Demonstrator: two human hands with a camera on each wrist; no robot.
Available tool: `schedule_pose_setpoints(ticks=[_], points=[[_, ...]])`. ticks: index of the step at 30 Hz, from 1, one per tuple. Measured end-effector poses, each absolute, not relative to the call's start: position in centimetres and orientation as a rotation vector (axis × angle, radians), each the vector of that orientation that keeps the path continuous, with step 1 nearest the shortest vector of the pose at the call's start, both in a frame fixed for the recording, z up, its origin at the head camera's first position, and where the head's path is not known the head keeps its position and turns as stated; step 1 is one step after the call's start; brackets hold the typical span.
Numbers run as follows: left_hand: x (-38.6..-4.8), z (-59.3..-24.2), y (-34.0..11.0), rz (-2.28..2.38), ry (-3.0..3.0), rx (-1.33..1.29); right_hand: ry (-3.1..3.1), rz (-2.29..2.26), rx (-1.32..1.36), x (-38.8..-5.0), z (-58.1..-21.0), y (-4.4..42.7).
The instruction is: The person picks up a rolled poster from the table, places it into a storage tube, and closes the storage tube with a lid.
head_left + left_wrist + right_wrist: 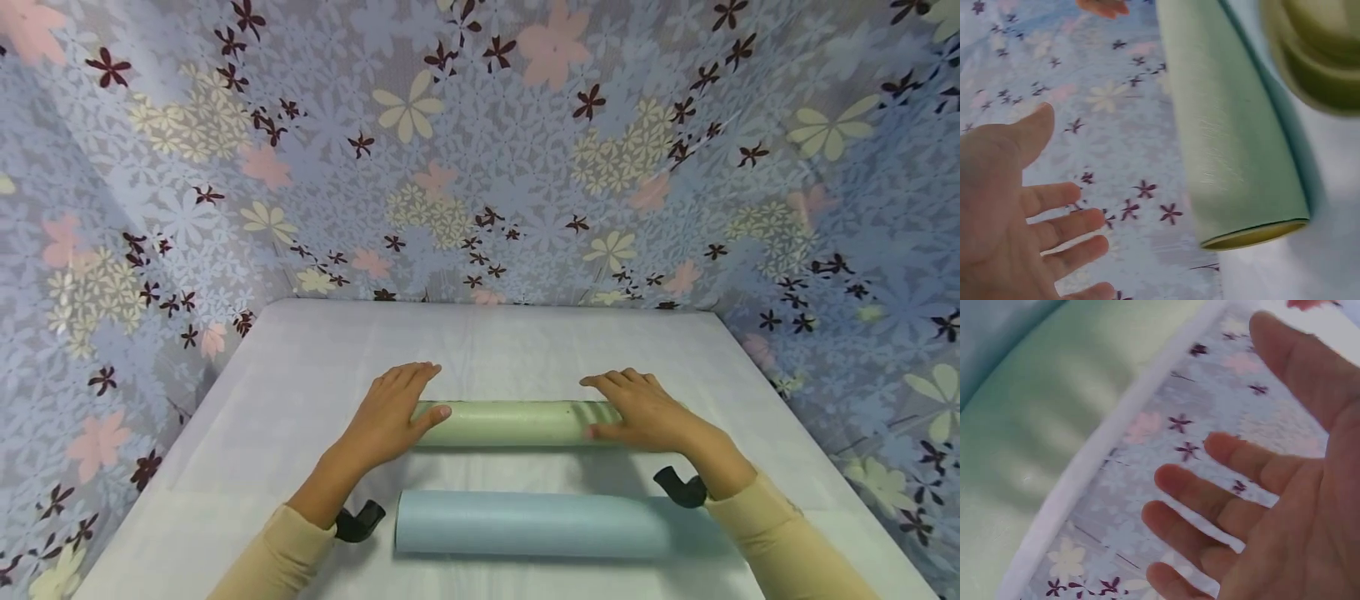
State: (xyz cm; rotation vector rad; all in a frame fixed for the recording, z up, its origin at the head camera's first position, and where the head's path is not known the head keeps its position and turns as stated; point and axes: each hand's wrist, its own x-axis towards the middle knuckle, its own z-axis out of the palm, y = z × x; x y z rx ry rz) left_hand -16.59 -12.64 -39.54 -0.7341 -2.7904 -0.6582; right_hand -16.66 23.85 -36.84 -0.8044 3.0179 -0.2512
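Observation:
A light green roll [517, 423] lies crosswise on the white table. Over its left end is my left hand [393, 412], thumb and fingers spread and holding nothing. My right hand [645, 410] is held over the right end, its fingers extended and shadows falling on the roll. In the left wrist view, a gap shows between the left palm [991, 206] and the green roll [1229, 125], whose near end is hollow. The right palm [1291, 519] is also bare in the right wrist view. Nearer to me, a pale blue roll [525, 523] lies parallel to the green one.
The white table [480, 342] meets flowered fabric [480, 167] at its back and sides. Black curved pieces [360, 522] sit by both wrists, close to the blue roll's ends. A blurred olive rounded shape [1325, 87] appears at upper right in the left wrist view.

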Motion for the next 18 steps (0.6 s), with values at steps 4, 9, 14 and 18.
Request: schedule_pose_setpoints(ticks=[4,9,14,18], points=[[-16.2,-38.8,-12.8,-0.648,-2.774,-0.671,3.09,-0.334,-0.754,-15.7,-36.2,23.3],[-15.7,-38.3,-12.7,-0.631,-2.769,-0.597,3.231,-0.377,-0.664,-14.4,-36.3,22.2],[-14.9,-38.4,-12.4,-0.572,-2.788,-0.543,3.366,-0.332,-0.527,-13.2,-37.4,21.0],[-14.2,-38.7,-11.9,-0.504,-2.795,-0.491,3.458,-0.307,-0.442,-12.5,-38.7,20.2]])
